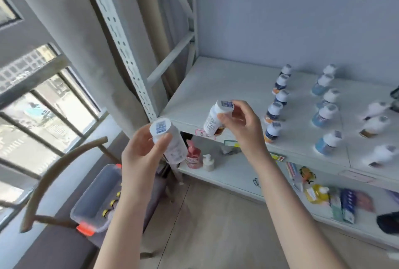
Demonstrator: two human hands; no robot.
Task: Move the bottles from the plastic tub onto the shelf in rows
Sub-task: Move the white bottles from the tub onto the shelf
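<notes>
Your left hand (140, 152) sits at centre frame gripping the first bottle (172, 145). Your right hand (239, 124), just right of it and higher, grips the second bottle (213, 119) before the front left corner of the shelf (216, 82). On the shelf, right of your hands, three rows run front to back: left row (275, 111), middle row (326, 104), right row (376, 126). The plastic tub (92, 204) lies at lower left, beside your left forearm. The lower shelf (226, 175) beneath carries a pump bottle (208, 161).
</notes>
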